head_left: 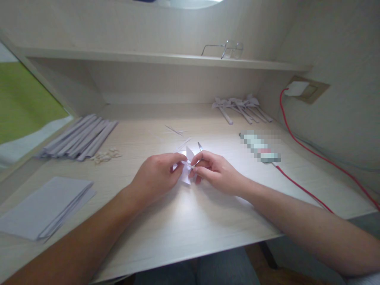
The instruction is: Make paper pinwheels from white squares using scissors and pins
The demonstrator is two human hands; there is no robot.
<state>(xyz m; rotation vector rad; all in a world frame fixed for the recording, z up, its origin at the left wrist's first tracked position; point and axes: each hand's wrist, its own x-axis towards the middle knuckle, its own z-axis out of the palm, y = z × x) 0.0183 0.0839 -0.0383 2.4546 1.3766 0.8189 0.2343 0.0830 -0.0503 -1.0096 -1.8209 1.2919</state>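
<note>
Left hand and right hand both pinch small white paper piece over counter; right apparently also keeps slim metal tool. Step seems fine paper shaping; next move calls for steady pinch.

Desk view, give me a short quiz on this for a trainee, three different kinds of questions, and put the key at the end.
1. True or false: the glasses sit on the shelf.
2. Fill the gap: the red cable runs from the white ___ at the wall.
3. Multiple choice: what do the left hand and the right hand hold between them?
A) the glasses
B) the red cable
C) white paper

Key:
1. True.
2. Plug.
3. C.
</note>
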